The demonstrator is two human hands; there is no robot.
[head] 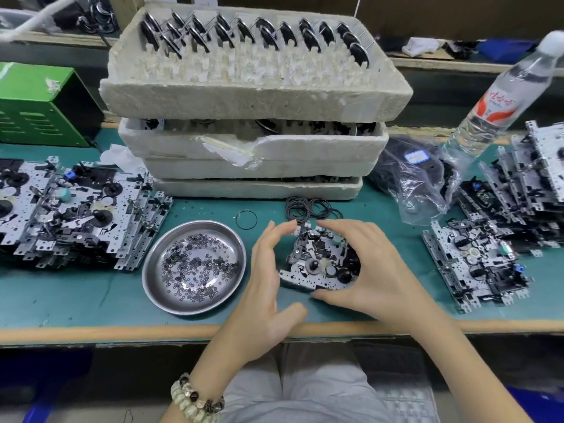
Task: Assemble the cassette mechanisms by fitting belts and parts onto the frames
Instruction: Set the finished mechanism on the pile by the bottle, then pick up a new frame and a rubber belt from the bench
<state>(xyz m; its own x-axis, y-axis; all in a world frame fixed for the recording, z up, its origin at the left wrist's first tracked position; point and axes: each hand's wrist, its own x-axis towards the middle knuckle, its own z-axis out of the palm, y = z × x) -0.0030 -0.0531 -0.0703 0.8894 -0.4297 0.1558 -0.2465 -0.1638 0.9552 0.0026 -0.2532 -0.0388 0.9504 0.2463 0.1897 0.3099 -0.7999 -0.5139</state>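
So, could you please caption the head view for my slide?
Right hand grips a cassette mechanism on the bench, left hand at its edge, beside a steel dish of washers.

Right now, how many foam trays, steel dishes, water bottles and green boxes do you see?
Foam trays: 4, in one stack
Steel dish: 1
Water bottle: 1
Green box: 1
Total: 7

- Small-parts assembly workshop, laid out as a factory line station.
- Green-matted workbench with a bare wooden front edge.
- Stacked cassette mechanism frames at the left edge, another stack at the right edge.
- Foam trays of flywheels piled along the back edge.
- Steel dish of washers and loose rubber belts near the middle.
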